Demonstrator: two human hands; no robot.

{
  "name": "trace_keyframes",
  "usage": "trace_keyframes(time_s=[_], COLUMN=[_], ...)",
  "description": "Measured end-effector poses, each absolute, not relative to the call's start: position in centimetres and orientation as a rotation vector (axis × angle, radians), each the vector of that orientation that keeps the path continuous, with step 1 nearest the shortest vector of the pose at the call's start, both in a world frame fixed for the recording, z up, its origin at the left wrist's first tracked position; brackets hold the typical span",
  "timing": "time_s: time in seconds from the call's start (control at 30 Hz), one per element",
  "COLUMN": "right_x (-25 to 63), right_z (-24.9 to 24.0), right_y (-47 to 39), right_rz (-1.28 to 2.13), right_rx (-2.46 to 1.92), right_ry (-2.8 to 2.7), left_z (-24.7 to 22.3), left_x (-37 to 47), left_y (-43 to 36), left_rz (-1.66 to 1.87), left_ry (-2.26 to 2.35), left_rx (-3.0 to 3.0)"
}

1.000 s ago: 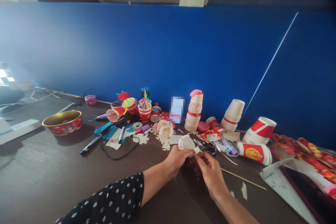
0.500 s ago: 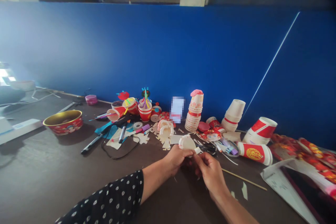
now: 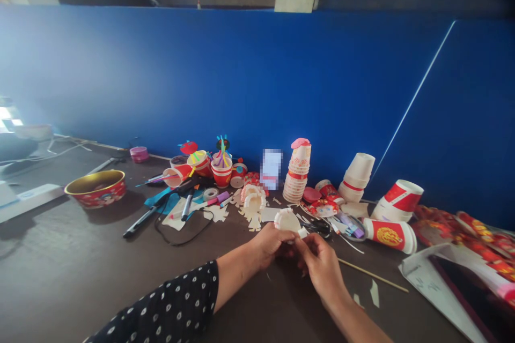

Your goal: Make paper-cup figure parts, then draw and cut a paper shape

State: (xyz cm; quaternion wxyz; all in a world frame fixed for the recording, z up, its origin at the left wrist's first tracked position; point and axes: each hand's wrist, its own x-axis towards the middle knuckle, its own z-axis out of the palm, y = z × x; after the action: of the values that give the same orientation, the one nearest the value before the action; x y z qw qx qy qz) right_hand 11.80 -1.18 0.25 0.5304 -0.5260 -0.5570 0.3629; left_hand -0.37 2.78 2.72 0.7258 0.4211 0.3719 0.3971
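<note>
My left hand (image 3: 269, 246) is closed on a cut paper cup piece (image 3: 286, 220), round and white with a notched, reddish rim, held just above the dark table. At its right edge my right hand (image 3: 324, 267) pinches a small white paper tab (image 3: 302, 232) between thumb and finger. The two hands nearly meet, and the lower fingers of both are partly hidden. Just beyond them lies another cut cup piece (image 3: 254, 201) with a fringed edge.
Stacked paper cups (image 3: 295, 182) stand behind my hands, beside a fallen red cup (image 3: 390, 235). Scissors (image 3: 319, 226) and a wooden stick (image 3: 374, 274) lie nearby. Leftward are markers (image 3: 187, 207), a tape roll (image 3: 210, 193) and a red-gold bowl (image 3: 96, 191). A blue partition (image 3: 201, 75) rises behind.
The view has shifted very slightly. Both hands keep their hold on the cup piece and tab, with hardly any movement.
</note>
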Motion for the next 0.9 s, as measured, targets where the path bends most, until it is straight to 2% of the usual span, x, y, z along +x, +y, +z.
trace_keyframes(time_s=[0.53,0.9], right_x=[11.91,11.98], right_z=[0.09,0.19], right_y=[-1.19,-1.18], right_rz=[0.851,0.846], right_rx=[-1.226,-1.215], right_ry=[-1.352,-1.363], left_z=[2.58,2.62], left_x=[-1.32,-0.95], left_y=[3.41,3.26], left_rz=[0.665,0.686], left_ry=[0.763,0.749], left_rx=[0.871,0.974])
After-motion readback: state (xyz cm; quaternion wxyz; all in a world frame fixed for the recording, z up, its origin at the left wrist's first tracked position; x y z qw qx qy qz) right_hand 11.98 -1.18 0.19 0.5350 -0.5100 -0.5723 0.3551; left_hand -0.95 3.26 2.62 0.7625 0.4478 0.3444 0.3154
